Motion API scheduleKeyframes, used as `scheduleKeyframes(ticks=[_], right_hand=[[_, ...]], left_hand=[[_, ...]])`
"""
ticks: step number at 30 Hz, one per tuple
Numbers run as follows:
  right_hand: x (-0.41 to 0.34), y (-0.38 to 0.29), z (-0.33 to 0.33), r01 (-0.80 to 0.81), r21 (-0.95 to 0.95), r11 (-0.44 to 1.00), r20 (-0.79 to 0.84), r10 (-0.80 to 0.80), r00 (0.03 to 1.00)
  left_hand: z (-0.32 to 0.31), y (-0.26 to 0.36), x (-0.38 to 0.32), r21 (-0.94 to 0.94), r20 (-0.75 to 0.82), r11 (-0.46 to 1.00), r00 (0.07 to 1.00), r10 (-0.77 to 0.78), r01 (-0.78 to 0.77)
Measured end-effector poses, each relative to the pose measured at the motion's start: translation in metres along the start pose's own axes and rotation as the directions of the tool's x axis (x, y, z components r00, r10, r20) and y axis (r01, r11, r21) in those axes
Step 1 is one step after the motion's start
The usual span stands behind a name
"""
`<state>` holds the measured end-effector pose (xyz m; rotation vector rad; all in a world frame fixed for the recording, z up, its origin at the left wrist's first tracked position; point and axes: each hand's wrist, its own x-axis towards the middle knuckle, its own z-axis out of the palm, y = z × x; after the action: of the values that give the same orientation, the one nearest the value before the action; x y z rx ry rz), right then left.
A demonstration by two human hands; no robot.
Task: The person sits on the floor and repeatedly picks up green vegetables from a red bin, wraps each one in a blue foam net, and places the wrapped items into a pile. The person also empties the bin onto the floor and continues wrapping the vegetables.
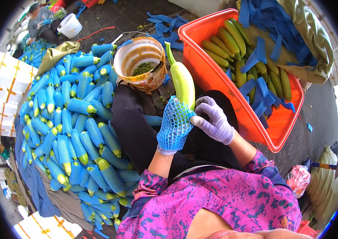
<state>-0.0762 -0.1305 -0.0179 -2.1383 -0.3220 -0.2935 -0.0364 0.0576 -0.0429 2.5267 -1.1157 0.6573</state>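
A light-green eggplant (183, 82) with a long curved stem stands nearly upright before me. My left hand (166, 151), in a pale glove, is covered by a stretched blue foam net sleeve (173, 115) and grips the eggplant's lower end, which is mostly hidden. At the sleeve's right edge, the thumb and fingertips of my right hand (215, 122), in a lilac glove, pinch the netting beside the eggplant. On my left lies a large heap of net-sleeved green vegetables (79, 131), their bare ends showing.
An orange plastic crate (225, 89) at right holds bare eggplants (231, 38) and loose blue sleeves (258, 92). Above it hangs an open sack (312, 35) of more sleeves. A stained bucket (140, 62) with green scraps stands ahead. White foam boxes (10, 86) line the left; another person (41, 25) sits far off.
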Motion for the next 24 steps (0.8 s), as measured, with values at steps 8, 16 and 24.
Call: scheduleKeyframes(ticks=[8,16,24], right_hand=[[0.015,-0.04,0.017,0.323,0.188,0.928,-0.143,-0.3,0.943],[0.057,0.007,0.01,-0.122,0.441,0.889,-0.229,0.242,0.943],[0.043,0.063,0.08,-0.379,0.735,0.562,0.056,0.506,0.861]], left_hand=[[0.001,-0.006,-0.024,-0.921,0.266,0.199,0.913,-0.31,0.336],[-0.023,0.003,-0.032,-0.711,0.448,-0.653,0.884,-0.135,0.261],[0.012,-0.012,-0.058,-0.802,0.087,0.471,0.852,-0.516,0.368]])
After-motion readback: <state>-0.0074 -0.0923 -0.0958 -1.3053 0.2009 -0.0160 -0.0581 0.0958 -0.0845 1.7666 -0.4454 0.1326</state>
